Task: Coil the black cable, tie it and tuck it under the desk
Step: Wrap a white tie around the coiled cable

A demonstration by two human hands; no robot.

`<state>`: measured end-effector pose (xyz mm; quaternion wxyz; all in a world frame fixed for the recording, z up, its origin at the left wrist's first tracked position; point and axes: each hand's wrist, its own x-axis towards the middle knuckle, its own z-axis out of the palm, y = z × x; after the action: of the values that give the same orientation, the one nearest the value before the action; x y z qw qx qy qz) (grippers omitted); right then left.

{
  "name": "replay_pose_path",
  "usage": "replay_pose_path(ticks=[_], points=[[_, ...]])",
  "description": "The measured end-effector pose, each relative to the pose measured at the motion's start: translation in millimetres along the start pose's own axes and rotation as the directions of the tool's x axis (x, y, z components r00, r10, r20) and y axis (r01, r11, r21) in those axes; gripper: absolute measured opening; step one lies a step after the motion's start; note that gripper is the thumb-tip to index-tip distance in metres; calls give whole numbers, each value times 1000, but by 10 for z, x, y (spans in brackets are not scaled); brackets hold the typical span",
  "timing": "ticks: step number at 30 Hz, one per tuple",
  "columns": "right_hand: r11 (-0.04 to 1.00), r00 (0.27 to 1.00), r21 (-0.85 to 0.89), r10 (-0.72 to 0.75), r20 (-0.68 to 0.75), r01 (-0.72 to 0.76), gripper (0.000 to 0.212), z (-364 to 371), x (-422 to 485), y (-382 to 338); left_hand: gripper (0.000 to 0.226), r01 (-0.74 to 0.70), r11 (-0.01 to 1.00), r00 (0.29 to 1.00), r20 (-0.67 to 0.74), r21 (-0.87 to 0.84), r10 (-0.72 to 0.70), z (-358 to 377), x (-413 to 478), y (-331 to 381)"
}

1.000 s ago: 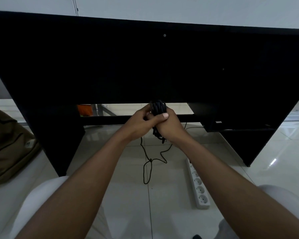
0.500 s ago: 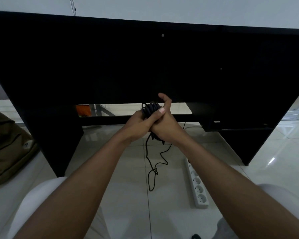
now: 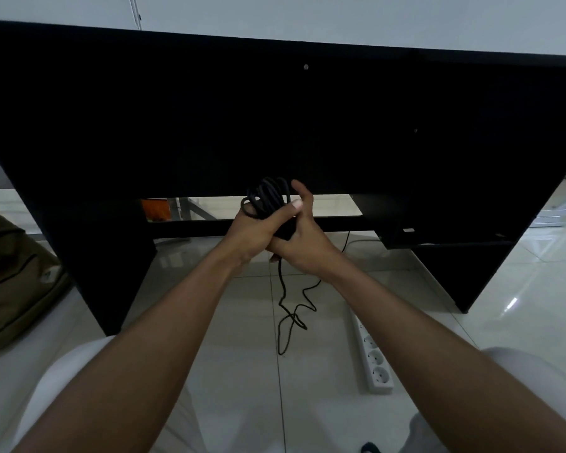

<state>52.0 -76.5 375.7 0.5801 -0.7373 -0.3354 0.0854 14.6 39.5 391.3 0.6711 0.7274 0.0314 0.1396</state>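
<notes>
Both my hands hold a bundle of black cable in front of the black desk, near its lower edge. My left hand wraps the bundle from the left, thumb across the front. On the bundle's right side, my right hand presses against it, with its index finger raised beside the loops. Several loops stick up above the hands. A loose tail of the cable hangs below the hands and lies curled on the white floor tiles.
A white power strip lies on the floor to the right of the cable tail. A brown bag sits at the left. The desk's side panels stand left and right. My knees in light trousers fill the bottom corners.
The loops above the hands have spread wider. My right index finger has lifted off the bundle. The hanging tail has shifted slightly and its curl lies differently on the floor.
</notes>
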Motion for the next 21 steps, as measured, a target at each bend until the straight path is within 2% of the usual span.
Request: replay_pose_path(ticks=[4, 7, 9, 11, 12, 13, 18, 21], points=[[999, 999, -23, 33, 20, -32, 122, -35, 20, -50, 24, 40, 999, 991, -131, 7, -39, -10, 79, -3], [989, 985, -40, 149, 85, -146, 122, -55, 0, -29, 23, -39, 992, 970, -241, -121, 9, -14, 126, 17], [966, 956, -90, 255, 145, -244, 101, -57, -35, -1, 19, -141, 960, 934, -354, -243, 48, -90, 166, 41], [951, 950, -202, 267, 164, -232, 59, -77, -43, 45, 14, -206, 905, 905, -425, -373, 31, -199, 228, 48], [944, 959, -258, 248, 136, -208, 42, -95, -37, 48, 11, -216, 880, 895, -446, -423, 5, -253, 260, 43], [936, 971, -301, 220, 92, -184, 36, -114, -32, 24, 11, -219, 861, 885, -465, -459, -23, -302, 282, 37], [887, 976, -416, 139, -169, -199, 50, -300, 14, -69, 13, -190, 842, 859, -501, -505, -107, -398, 329, 45], [825, 946, -519, 58, -318, -225, 53, -385, 20, -68, 22, -120, 904, 845, -521, -410, -124, -438, 322, 37]])
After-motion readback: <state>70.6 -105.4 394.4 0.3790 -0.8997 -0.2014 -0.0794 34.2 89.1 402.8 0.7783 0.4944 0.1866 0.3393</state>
